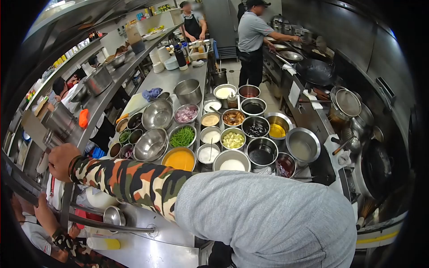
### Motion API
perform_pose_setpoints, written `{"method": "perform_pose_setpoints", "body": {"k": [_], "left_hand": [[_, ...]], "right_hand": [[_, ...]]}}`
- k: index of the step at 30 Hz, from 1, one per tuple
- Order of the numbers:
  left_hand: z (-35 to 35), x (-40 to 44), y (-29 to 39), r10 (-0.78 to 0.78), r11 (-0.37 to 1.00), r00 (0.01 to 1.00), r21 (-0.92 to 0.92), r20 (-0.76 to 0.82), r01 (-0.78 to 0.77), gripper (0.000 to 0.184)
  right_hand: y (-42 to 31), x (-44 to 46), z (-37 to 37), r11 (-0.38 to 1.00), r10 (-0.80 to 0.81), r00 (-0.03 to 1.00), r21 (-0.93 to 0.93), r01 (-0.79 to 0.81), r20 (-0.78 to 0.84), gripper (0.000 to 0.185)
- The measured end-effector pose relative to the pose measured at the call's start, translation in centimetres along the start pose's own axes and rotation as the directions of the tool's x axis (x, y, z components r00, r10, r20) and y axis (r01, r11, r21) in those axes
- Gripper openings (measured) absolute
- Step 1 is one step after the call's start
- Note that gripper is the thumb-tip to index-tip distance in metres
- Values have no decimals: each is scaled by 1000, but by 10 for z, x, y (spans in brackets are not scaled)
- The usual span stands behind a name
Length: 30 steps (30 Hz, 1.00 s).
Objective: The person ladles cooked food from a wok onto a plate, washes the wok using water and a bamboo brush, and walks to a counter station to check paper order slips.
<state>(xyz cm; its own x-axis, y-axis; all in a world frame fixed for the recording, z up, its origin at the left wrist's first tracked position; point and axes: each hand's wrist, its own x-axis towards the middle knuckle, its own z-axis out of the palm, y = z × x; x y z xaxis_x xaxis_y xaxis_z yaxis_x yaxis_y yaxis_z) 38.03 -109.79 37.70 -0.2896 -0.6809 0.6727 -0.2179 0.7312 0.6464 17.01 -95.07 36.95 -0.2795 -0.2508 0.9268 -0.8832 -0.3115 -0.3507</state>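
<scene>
My right arm, in a grey sleeve with a camouflage cuff sleeve, reaches across the view to the left. At its end my right hand [63,162] is closed beside the steel shelf, close to a small steel container [52,139]; what its fingers hold is hidden. Below it, my left hand [45,214] comes up from a camouflage sleeve beside a dark curved rail [20,184]; its fingers are partly hidden. Nearest under my right forearm lie a steel bowl [114,216] and a squeeze bottle [103,243] with yellow contents.
Several steel pots of sauces and cut vegetables stand ahead, among them green beans [182,136], chopped onion [186,113] and an orange sauce [178,159]. Woks [315,71] line the stove at right, where a co-worker [254,35] stands. Another person [193,23] works behind.
</scene>
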Motion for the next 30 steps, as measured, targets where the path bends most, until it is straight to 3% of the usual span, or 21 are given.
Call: {"method": "perform_pose_setpoints", "body": {"k": [1, 8, 12, 15, 17, 24, 25, 27, 30], "left_hand": [[0, -3, 5, -44, 998, 999, -48, -14, 43, 42], [-4, -8, 11, 43, 992, 999, 122, -7, -41, 45], [-8, -4, 0, 33, 998, 999, 55, 9, -34, 43], [-6, -7, 4, 43, 991, 999, 126, 25, -46, 43], [-3, -10, 10, 4, 1000, 1000, 30, -18, -3, 44], [-3, -14, 21, -80, 994, 997, 76, -15, 81, 50], [-4, -13, 19, -76, 994, 997, 79, -17, 77, 50], [-8, -12, 10, 59, 957, 998, 284, -9, -54, 47], [-10, -8, 4, 40, 982, 999, 186, 28, -45, 44]], "right_hand": [[0, 0, 0, 1000, 4, 1000, -1, -4, 2, 21], [3, -1, 6, 1000, 3, 1000, -4, -3, -28, 20], [2, 0, 6, 1000, -8, 999, 12, 8, -34, 20], [2, -1, 3, 1000, -14, 999, 18, 15, -42, 19], [1, 0, 3, 1000, -16, 999, 15, 16, -46, 19], [2, 0, 1, 998, -15, 999, 53, 17, -43, 20], [2, 1, 2, 998, -16, 999, 56, 19, -47, 20], [3, 0, 2, 999, -12, 999, 43, 14, -35, 20], [3, 0, 4, 999, -6, 999, 39, 8, -44, 20]]}}
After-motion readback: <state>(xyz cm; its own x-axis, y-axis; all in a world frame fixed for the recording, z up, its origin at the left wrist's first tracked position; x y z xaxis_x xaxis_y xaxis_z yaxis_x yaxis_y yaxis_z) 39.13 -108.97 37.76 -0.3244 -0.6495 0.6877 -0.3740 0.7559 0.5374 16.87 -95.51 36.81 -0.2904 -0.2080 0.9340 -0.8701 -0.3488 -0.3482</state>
